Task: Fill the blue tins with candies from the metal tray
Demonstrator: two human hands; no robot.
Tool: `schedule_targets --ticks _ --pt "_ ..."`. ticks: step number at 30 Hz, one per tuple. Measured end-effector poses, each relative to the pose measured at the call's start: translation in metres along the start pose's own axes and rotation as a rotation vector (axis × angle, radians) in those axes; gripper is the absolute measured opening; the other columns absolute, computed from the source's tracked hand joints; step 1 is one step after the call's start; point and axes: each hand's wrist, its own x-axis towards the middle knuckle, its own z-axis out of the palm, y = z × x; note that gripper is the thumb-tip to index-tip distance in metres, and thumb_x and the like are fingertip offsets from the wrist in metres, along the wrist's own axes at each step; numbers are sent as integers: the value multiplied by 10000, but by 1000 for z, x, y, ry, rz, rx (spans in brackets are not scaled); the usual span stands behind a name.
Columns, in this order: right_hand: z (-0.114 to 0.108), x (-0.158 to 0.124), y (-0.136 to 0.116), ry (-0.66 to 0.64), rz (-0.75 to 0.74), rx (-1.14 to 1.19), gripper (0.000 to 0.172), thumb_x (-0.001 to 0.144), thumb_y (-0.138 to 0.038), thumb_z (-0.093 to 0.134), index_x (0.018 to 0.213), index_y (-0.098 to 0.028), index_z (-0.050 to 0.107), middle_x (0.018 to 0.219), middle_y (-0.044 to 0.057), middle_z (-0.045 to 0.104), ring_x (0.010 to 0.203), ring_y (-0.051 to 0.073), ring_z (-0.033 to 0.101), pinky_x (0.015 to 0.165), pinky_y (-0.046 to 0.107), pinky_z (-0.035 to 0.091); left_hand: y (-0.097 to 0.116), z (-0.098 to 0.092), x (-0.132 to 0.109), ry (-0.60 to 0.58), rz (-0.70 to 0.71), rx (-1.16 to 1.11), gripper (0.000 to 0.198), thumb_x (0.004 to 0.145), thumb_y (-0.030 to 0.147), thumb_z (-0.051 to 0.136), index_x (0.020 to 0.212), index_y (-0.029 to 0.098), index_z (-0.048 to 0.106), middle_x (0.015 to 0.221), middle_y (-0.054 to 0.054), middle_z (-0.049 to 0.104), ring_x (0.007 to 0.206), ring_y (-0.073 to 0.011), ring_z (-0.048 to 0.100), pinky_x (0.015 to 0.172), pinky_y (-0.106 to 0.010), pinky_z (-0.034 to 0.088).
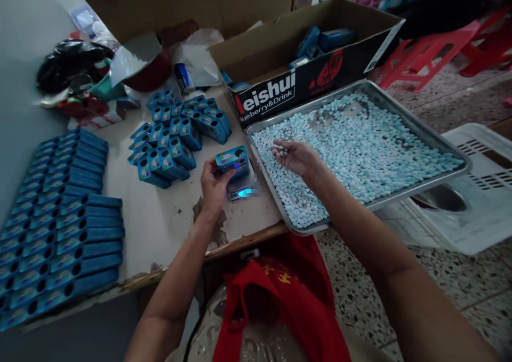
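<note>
A small blue box [237,160] with a dark round hole in its top is gripped by my left hand [214,182], thumb across its front. It is at a small scale [235,193] with a lit blue display; whether it rests on the scale I cannot tell. Over the left part of a metal tray [290,217], my right hand [299,159] is turned palm up, its fingers curled round a few candies [281,150]. Pale blue and white candies [352,154] cover most of the tray.
Blue boxes stand in a loose group [168,138] behind my left hand and in tight rows [68,218] at the left. Behind the tray, an open carton [304,82] holds more boxes. A white plastic basket [476,228] and red stools [428,58] are at the right.
</note>
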Motion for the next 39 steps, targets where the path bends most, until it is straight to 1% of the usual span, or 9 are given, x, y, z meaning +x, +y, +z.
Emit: schedule_targets --ticks 4,9,15,18,24,28,32,36,39 --pt "-3 1 2 -30 -23 -69 285 1056 -7 574 1086 -243 731 832 30 751 650 130 659 516 127 578 -4 -7 -21 -39 -70 -56 657 756 448 1106 1233 250 702 1215 -69 839 1151 -272 832 1106 -432 689" --pt "-13 3 -6 -38 -48 -129 262 1121 -51 559 1012 -234 712 758 -2 695 567 103 568 466 106 501 0 -33 -19 -31 -32 -5 754 755 513 1114 1342 256 717 1288 -114 841 1229 -301 835 1134 -465 686" --pt "-26 13 -15 -30 -75 -206 214 1059 -59 674 963 -250 666 777 -22 659 569 106 553 467 140 496 12 -87 -4 278 91 169 460 939 621 962 1120 249 761 997 -44 795 914 -173 785 862 -281 674" --pt "-28 17 -15 -16 -84 -215 219 1023 -51 681 942 -250 641 807 -7 669 612 107 601 498 144 524 19 -99 1 332 123 206 401 971 590 948 1053 258 737 961 -23 756 878 -159 762 837 -259 671" --pt "-31 20 -12 -2 -161 -231 234 974 -50 661 1043 -272 693 824 -5 679 584 113 539 443 165 511 29 -93 1 335 132 210 399 939 509 1016 1003 245 724 951 -13 737 928 -184 766 874 -288 681" --pt "-33 23 -13 34 -179 -253 237 962 -61 664 971 -298 674 793 15 703 573 140 526 418 214 473 31 -83 0 316 126 233 388 945 505 1016 988 245 731 948 -10 746 898 -175 759 861 -283 683" --pt "-31 18 -16 -2 -157 -285 242 1074 -89 622 914 -264 672 816 12 719 606 119 561 501 202 473 32 -77 0 290 118 256 377 985 529 990 1000 250 737 952 -11 750 927 -192 782 892 -308 701" --pt "-26 9 -18 -3 -141 -295 405 1233 -157 484 883 -229 674 803 1 672 585 78 538 507 136 454 32 -73 2 297 119 258 358 982 505 997 1003 244 753 952 -12 762 926 -193 789 896 -312 702" --pt "-27 9 -17 -25 -152 -320 375 1226 -184 560 875 -232 683 778 -7 652 563 73 524 504 142 467 33 -70 2 309 111 264 348 969 479 1008 1002 239 758 947 -11 771 919 -195 792 888 -315 706"
